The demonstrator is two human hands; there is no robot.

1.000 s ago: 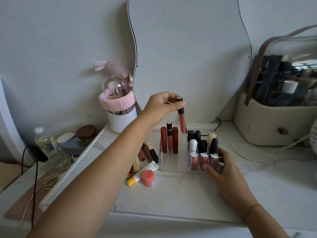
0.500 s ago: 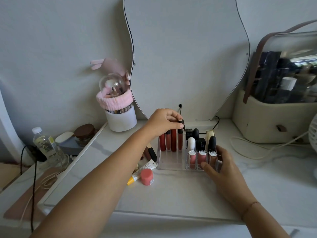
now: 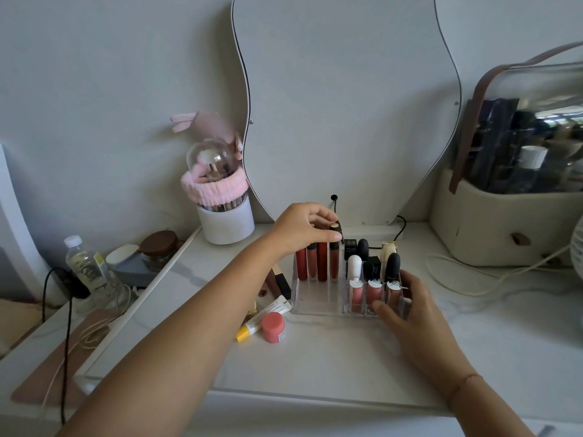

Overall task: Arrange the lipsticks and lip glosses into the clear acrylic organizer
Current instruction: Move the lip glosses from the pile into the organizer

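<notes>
The clear acrylic organizer [image 3: 315, 299] stands on the white vanity top. Several tall red and brown lip glosses stand in its left back section. My left hand [image 3: 299, 230] pinches the black cap of the rightmost one, a dark red lip gloss [image 3: 334, 263] standing upright in its slot. Small pink glosses [image 3: 356, 293] and black and white lipsticks [image 3: 392, 263] fill the right compartments. My right hand [image 3: 416, 313] grips the organizer's front right corner. Loose lipsticks [image 3: 279, 283] lie left of the organizer, partly hidden by my left forearm.
A yellow-capped tube [image 3: 266, 315] and a pink round pot [image 3: 273, 327] lie at the organizer's front left. A white brush holder [image 3: 225, 219] stands back left, a wavy mirror [image 3: 347, 105] behind, a beige cosmetic bag [image 3: 504, 222] and cable [image 3: 473, 290] at right.
My left hand has lowered the dark red lip gloss from above the organizer into the slot beside the other tall glosses. My right hand has stayed on the organizer.
</notes>
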